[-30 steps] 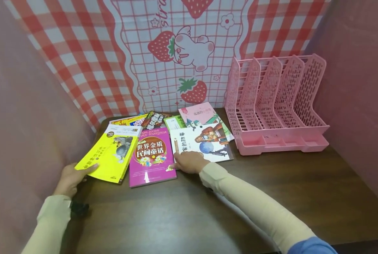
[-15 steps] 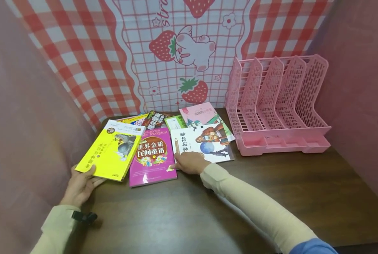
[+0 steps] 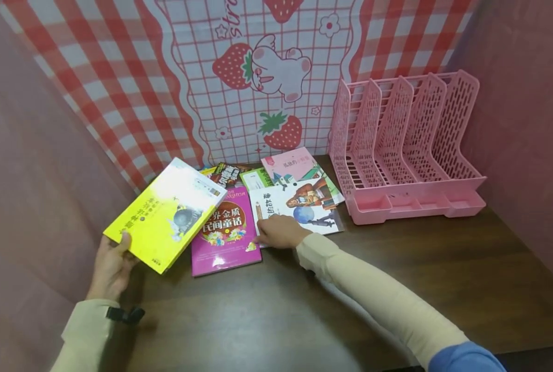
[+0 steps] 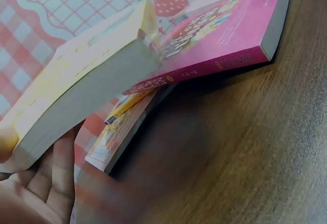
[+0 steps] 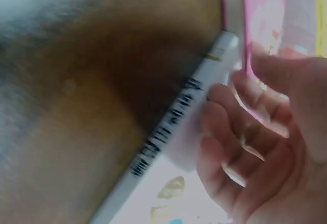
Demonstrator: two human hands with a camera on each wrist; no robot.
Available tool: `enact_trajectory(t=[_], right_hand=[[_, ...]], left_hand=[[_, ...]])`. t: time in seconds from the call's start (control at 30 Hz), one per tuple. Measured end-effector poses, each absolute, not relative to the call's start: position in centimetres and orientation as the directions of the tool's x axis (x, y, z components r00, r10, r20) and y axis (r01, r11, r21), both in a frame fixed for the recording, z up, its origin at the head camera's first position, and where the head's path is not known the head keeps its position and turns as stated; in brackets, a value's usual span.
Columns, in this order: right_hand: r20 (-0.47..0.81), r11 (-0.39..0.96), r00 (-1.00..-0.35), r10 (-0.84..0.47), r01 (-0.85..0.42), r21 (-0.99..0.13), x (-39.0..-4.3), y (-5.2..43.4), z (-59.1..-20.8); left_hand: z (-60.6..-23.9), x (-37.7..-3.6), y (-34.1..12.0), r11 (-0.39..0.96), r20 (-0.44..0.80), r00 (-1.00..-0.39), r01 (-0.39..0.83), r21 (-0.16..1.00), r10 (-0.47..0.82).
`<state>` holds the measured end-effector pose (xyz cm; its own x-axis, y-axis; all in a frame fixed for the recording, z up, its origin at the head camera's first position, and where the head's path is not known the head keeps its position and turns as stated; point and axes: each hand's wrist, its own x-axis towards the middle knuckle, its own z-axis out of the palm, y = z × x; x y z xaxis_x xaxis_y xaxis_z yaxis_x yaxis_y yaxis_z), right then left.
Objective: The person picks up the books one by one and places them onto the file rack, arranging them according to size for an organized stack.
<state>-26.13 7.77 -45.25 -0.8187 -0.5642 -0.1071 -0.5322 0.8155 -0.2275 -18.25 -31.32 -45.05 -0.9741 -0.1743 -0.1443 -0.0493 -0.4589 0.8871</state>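
My left hand (image 3: 112,268) grips a thick yellow book (image 3: 157,227) at its near left corner, thumb on the cover and fingers beneath. The book is raised and tilted, overlapping a purple book (image 3: 225,256) in the head view. In the left wrist view the page block of the yellow book (image 4: 92,91) faces the camera. My right hand (image 3: 282,231) lies over the left edge of a white picture book (image 3: 320,206), fingers loosely bent. Its thumb reaches the right edge of the purple book, as the right wrist view also shows.
Behind these lie a black-covered book (image 3: 225,174), a green book (image 3: 255,179) and a pink book (image 3: 295,163). A pink desktop file rack (image 3: 415,194) with upright dividers stands at the right. A strawberry-patterned cloth (image 3: 192,93) hangs behind the wooden table (image 3: 257,320).
My left hand has lifted the yellow book and brought it rightward, tilting it over the purple book. The right hand stays at the same place.
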Motion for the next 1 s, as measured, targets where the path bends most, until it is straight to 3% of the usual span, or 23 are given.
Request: enact_trajectory(t=[0.13,0.3,0.53,0.67,0.8,1.0], right_hand=[[0.023,0.807,-0.864,-0.503,-0.48,-0.346,-27.3,7.5,-43.6],[0.153,0.739,-0.881,-0.448,-0.461,-0.492,-28.3,6.6,-40.8],[0.198,0.701,-0.802,-0.564,-0.591,-0.4,-28.6,4.9,-39.1],[0.094,0.682,-0.747,-0.658,-0.644,-0.346,-28.6,4.4,-38.6],[-0.147,0.65,-0.651,-0.745,-0.656,-0.383,-29.1,4.8,-37.6],[-0.422,0.632,-0.474,-0.773,-0.52,-0.575,-30.1,5.2,-36.0]], left_hand=[[-44.9,-18.4,-30.9,-0.413,-0.083,-0.985,-0.013,0.91,-0.152],[-44.3,-18.7,-30.2,-0.261,-0.051,-0.993,-0.022,0.965,-0.106],[-43.4,-18.8,-29.0,-0.109,-0.075,-0.996,-0.069,0.992,-0.05],[-43.1,-19.0,-28.2,-0.042,-0.081,-0.996,-0.08,0.996,-0.03],[-42.9,-19.2,-27.7,0.034,-0.074,-0.997,-0.074,0.997,-0.004],[-42.1,-19.8,-26.9,0.058,-0.055,-0.998,-0.053,0.997,0.034]])
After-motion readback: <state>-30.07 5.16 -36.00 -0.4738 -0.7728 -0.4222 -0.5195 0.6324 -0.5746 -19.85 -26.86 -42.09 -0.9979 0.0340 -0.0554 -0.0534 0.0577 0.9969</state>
